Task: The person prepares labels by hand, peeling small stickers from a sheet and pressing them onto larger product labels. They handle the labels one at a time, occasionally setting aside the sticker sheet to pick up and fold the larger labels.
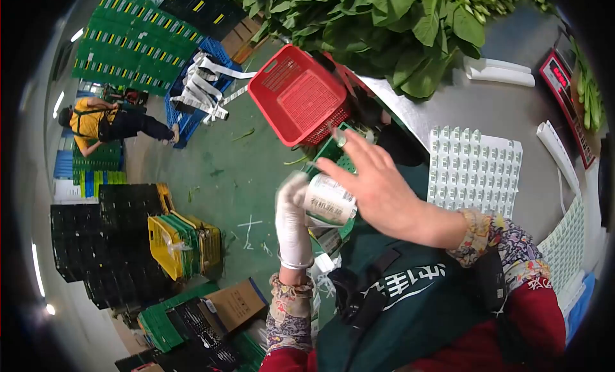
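My left hand [295, 219], in a white glove, is closed around the side of a white label roll [330, 199] printed with green and dark characters. Over the roll reaches my bare right hand [387, 186], its fingers stretched out and apart. A small pale-green spot shows at one of its fingertips. Behind the fingers sits a green crate [344, 162], partly hidden by the hands. Just beyond it stands a red plastic basket [298, 93]. A dark green apron [410, 308] covers my front.
On the metal table [442, 119] lie leafy greens [384, 32], a sticker sheet [474, 170] and a red scale [567, 106]. A person [102, 123] in yellow is across the floor. Black crates [109, 237], yellow baskets [168, 244] and a cardboard box [234, 305] stand left.
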### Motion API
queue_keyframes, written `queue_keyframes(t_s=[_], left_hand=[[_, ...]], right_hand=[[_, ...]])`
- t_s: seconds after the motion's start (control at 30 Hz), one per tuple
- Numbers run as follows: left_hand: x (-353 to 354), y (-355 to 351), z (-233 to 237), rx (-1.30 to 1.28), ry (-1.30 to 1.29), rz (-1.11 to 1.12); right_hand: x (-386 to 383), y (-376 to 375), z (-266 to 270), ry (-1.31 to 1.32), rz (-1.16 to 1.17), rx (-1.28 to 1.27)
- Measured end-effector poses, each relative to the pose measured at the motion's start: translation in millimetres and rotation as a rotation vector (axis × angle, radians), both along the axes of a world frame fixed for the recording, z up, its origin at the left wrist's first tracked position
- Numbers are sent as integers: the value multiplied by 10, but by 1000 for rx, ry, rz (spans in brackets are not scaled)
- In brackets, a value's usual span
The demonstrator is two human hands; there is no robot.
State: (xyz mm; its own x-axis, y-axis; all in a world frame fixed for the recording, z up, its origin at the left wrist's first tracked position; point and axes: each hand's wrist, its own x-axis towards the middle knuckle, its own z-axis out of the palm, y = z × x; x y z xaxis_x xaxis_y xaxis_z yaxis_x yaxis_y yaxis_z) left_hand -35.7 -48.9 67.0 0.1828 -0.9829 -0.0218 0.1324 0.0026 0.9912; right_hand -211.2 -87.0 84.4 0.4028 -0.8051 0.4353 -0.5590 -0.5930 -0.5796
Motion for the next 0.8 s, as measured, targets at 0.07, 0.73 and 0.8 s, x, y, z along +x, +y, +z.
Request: queue_keyframes(t_s=[0.07,0.73,0.8], left_hand=[[156,148,45,279,-249,-233],[-118,169,-37,356,-62,-105],[-116,166,-46,371,-32,-166]], right_hand=[[-54,-45,-41,14,-14,54],[-67,-114,-204,-443,290,838],[-75,-94,-194,-413,199,764]])
